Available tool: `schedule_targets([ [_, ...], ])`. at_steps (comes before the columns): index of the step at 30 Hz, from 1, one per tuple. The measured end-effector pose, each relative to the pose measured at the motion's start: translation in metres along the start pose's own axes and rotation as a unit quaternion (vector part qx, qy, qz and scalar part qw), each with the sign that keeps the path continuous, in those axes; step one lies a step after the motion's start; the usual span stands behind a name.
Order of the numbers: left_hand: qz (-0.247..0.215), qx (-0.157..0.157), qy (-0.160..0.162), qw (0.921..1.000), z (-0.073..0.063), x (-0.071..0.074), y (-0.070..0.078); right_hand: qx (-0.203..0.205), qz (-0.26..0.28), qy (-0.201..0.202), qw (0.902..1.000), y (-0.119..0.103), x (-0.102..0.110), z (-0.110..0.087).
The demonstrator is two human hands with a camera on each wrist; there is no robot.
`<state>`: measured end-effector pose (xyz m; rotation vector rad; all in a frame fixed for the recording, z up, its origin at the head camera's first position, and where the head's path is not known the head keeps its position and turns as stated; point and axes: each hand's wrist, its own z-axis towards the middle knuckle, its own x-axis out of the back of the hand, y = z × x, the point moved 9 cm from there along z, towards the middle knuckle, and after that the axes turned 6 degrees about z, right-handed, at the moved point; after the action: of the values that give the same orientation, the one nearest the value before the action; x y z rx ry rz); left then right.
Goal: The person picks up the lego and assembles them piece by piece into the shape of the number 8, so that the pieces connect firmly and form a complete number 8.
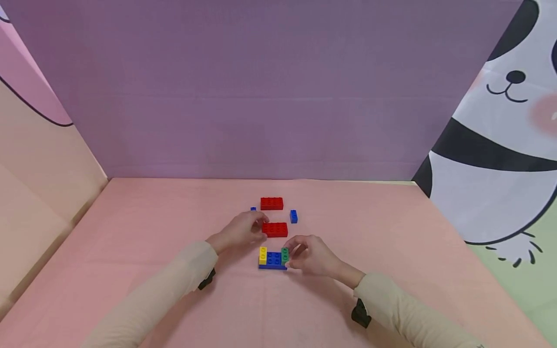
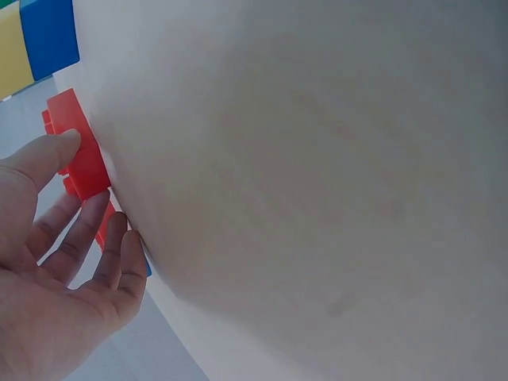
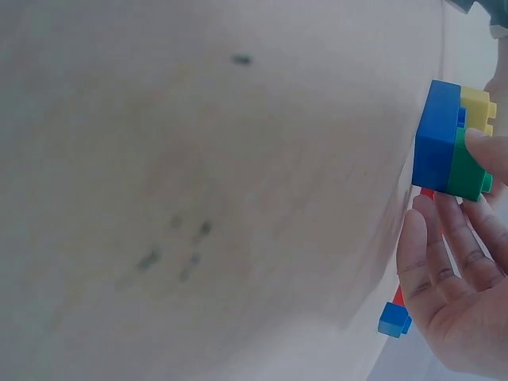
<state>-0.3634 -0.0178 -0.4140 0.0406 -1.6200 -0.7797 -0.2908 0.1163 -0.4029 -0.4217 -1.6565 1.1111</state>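
Note:
In the head view a blue building brick (image 1: 273, 258) lies near the front, with a yellow brick (image 1: 263, 255) on its left end and a green brick (image 1: 285, 255) on its right end. My right hand (image 1: 314, 256) pinches the green brick between thumb and index finger; its other fingers spread out in the right wrist view. Behind this stack, a red brick (image 1: 275, 230) lies with its studs up. My left hand (image 1: 244, 229) holds that brick's left end, thumb at the front side and fingertips at the back, as the left wrist view also shows.
A second red brick (image 1: 271, 203) lies farther back on the pink-covered table (image 1: 370, 217). To its right is a small blue brick (image 1: 293, 216). Another small blue piece (image 1: 253, 209) peeks out behind my left hand. A purple wall (image 1: 261, 121) closes off the back.

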Motion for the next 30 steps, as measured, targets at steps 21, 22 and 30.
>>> schedule_targets([
  [21, -0.015, -0.019, -0.007, 0.9997, -0.004, 0.007, 0.003, -0.013, 0.008, 0.004, 0.9999, 0.003, 0.001, -0.001],
  [22, -0.017, -0.017, -0.006, 0.9997, -0.005, 0.007, 0.003, -0.014, 0.009, 0.005, 0.9999, 0.003, 0.001, -0.001],
  [30, -0.029, -0.012, -0.001, 0.9995, -0.010, 0.014, 0.003, -0.015, 0.007, 0.005, 0.9999, 0.005, 0.001, 0.000],
])
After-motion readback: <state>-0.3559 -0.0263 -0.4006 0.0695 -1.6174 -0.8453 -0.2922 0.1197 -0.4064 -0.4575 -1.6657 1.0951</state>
